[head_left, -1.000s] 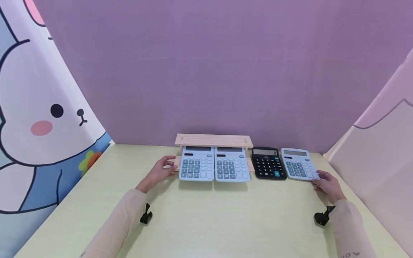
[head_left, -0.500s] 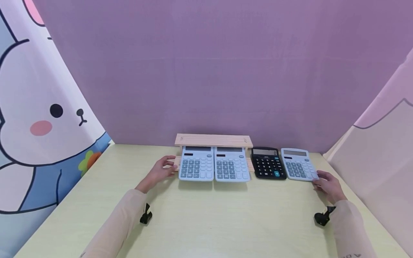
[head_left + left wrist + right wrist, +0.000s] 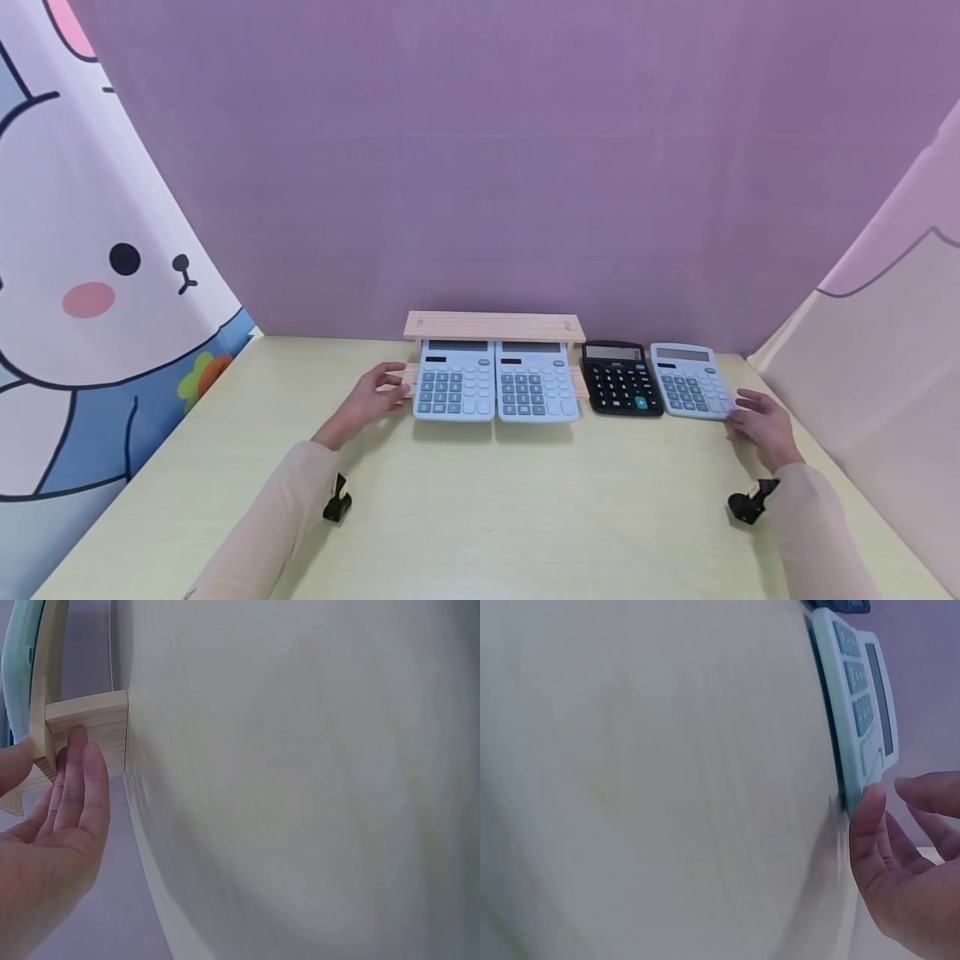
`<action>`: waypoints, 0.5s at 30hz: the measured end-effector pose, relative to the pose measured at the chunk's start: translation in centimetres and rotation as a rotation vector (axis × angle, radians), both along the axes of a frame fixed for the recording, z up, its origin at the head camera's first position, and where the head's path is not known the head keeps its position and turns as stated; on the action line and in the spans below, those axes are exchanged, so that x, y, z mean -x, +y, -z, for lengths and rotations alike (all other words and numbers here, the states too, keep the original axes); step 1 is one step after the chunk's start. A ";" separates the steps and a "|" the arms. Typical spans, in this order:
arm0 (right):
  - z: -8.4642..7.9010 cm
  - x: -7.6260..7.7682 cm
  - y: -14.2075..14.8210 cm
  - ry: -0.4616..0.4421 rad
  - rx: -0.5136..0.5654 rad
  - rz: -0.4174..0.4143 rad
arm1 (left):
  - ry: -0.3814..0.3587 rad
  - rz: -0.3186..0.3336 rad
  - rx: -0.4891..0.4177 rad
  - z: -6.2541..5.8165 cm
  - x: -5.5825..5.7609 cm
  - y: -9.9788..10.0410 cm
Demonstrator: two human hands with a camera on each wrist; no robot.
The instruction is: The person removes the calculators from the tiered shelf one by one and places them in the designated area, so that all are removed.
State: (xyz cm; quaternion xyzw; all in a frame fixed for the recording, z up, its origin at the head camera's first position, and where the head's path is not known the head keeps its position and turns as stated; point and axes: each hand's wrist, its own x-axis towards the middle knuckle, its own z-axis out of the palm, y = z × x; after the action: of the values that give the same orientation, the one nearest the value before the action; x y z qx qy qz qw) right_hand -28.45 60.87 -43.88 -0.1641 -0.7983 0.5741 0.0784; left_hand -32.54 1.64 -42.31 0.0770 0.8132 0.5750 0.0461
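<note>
In the head view, two light-blue calculators (image 3: 453, 381) (image 3: 536, 383) lie side by side, tilted, on a pale wooden rack (image 3: 495, 326). My left hand (image 3: 369, 397) is at the rack's left end. In the left wrist view, its thumb lies on one side of the wooden slat (image 3: 43, 712) and its fingers curl behind, pinching it. To the right, my right hand (image 3: 763, 427) is at the lower right corner of a third light-blue calculator (image 3: 692, 381). The right wrist view shows the thumb (image 3: 868, 817) at that calculator's corner and the forefinger (image 3: 930, 791) held apart from it.
A black calculator (image 3: 621, 378) lies between the rack and the third light-blue one. Behind them rises a purple backdrop (image 3: 480, 167). Printed panels stand at the left (image 3: 90, 250) and right (image 3: 892, 358) of the pale table (image 3: 525, 517).
The right hand's fingers have lifted slightly off the third light-blue calculator's corner. The left hand keeps its place at the rack. The head view has shifted a little.
</note>
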 end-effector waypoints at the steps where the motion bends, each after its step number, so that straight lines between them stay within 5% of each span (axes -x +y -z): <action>1: -0.1 0.0 -0.1 0.005 0.002 0.000 | -0.001 0.000 0.001 0.0 0.0 0.0; 15: -1.0 -0.4 -1.7 0.047 -0.059 -0.107 | 0.013 0.004 0.004 0.2 0.2 -0.1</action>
State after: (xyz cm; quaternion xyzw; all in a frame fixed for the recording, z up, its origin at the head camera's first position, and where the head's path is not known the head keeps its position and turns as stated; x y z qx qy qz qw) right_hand -28.09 59.18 -42.89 -0.1052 -0.8205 0.5574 0.0710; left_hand -32.70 1.59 -42.53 0.0824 0.8145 0.5727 0.0421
